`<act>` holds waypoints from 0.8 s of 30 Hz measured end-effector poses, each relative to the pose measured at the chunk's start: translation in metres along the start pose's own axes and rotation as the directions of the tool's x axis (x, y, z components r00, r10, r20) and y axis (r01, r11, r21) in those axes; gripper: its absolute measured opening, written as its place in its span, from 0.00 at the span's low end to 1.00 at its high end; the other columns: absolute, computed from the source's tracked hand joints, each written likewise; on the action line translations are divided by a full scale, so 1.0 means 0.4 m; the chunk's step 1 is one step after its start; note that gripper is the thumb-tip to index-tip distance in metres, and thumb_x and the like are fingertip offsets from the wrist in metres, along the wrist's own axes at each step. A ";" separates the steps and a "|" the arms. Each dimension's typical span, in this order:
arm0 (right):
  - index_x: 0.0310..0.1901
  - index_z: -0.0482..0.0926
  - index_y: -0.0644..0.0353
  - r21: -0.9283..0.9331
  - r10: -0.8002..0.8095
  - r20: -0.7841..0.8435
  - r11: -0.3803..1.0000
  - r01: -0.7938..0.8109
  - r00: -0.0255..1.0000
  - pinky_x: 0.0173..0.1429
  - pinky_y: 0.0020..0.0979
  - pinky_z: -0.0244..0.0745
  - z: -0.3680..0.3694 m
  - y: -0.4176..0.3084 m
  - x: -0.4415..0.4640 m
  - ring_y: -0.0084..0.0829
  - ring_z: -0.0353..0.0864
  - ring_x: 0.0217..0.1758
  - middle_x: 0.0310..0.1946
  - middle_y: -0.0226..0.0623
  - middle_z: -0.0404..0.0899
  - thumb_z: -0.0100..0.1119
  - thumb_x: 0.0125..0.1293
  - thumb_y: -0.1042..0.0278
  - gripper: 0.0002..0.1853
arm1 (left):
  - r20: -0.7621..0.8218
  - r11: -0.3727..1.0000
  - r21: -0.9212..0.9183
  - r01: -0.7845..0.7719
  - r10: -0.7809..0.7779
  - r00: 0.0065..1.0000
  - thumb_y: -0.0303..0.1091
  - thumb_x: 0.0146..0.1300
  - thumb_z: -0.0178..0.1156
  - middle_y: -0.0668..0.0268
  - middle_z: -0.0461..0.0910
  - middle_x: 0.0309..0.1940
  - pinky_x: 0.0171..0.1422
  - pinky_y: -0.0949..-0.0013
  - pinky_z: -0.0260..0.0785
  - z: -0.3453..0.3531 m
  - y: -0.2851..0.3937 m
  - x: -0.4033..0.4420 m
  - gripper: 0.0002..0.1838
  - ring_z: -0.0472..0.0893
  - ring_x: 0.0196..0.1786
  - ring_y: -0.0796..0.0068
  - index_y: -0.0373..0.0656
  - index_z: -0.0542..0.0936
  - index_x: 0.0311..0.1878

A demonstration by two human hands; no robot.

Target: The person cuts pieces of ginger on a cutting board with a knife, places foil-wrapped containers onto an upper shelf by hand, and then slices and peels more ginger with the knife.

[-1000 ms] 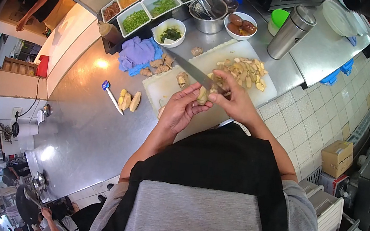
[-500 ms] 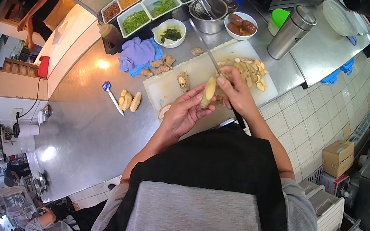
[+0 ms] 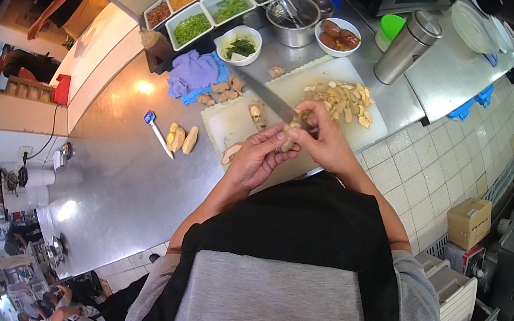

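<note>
Forearms reach forward from both sides of the black apron (image 3: pixel 300 227), bent inward so that the hands nearly meet above the near edge of the pale rectangular cutting board (image 3: pixel 323 71). Left hand (image 3: pixel 256 158) has its palm turned partly up, fingers curled, thumb and fingertips closed on a knobbly light-brown root (image 3: pixel 288 140). Right hand (image 3: pixel 326 143) is closed at the handle end of a long grey-bladed knife (image 3: pixel 266 97), its thumb close to the root; the handle itself is hidden. The blade slants over the board towards its far left side, and the root is held just off the near part of the blade.

On the board, a brown knobbly piece (image 3: pixel 257 114) lies towards the left edge, and a heap of pale yellow-brown pieces (image 3: pixel 345 101) covers part of the far right corner. Left of the board, smooth peeled yellowish pieces (image 3: pixel 190 140) lie on the shiny steel worktop (image 3: pixel 125 194) beside a white-handled tool with a blue head (image 3: pixel 160 134). Past the board's far left corner are unpeeled brown roots (image 3: pixel 222 93) and a crumpled purple cloth (image 3: pixel 193 76). Farther back stand a white bowl of dark greens (image 3: pixel 257 51) and white rectangular tubs of chopped food (image 3: pixel 190 29)
</note>
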State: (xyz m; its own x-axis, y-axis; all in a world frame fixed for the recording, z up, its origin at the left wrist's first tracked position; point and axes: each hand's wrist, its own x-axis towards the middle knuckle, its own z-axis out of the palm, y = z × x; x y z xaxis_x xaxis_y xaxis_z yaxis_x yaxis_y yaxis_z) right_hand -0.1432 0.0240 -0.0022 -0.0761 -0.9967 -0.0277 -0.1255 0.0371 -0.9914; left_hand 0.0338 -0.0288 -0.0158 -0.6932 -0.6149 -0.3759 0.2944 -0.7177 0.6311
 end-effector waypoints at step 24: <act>0.65 0.61 0.57 -0.107 -0.194 0.340 0.964 0.243 0.920 0.26 0.20 0.60 0.010 0.050 0.040 0.18 0.65 0.25 0.31 0.27 0.70 0.55 0.66 0.45 0.33 | -0.142 0.903 -0.010 -0.430 0.424 0.894 0.35 0.64 0.61 0.70 0.74 0.39 0.45 0.74 0.73 -0.060 -0.011 0.023 0.20 0.77 0.38 0.80 0.40 0.71 0.56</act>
State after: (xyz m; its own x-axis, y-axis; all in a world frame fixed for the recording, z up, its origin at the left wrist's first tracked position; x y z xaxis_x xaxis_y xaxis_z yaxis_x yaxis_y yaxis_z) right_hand -0.1429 0.0084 -0.0228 0.2911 -0.9487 0.1231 -0.2451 -0.1984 -0.9490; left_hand 0.0420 -0.0391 -0.0383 -0.4019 -0.9007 -0.1649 0.5705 -0.3872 0.7243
